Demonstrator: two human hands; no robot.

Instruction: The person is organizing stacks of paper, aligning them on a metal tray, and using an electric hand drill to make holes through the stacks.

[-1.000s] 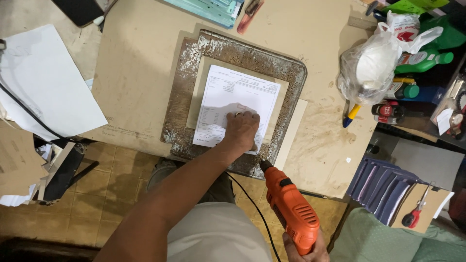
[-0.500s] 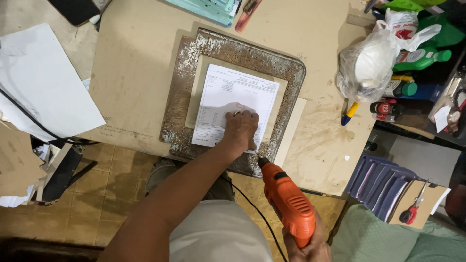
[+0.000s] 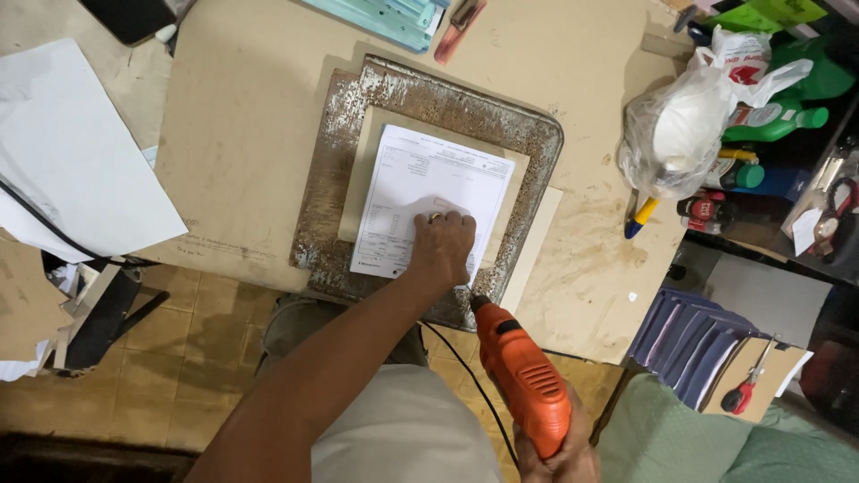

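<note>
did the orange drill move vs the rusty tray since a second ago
Yes, slightly. The orange drill has edged up and left, its tip now closer to the near rim of the rusty tray, beside the left hand.

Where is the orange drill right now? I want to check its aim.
In the head view, the orange drill is low and right of centre, in the right hand, its tip at the rusty tray's near edge beside the left hand.

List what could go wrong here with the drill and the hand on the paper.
1. The left hand presses the printed sheet close to the tip of the orange drill; a slip could likely reach the fingers.
2. The sheet and the pale board under it look held only by that hand, so they might spin or shift.
3. The drill's cord runs across the lap near the right hand and could snag.
</note>
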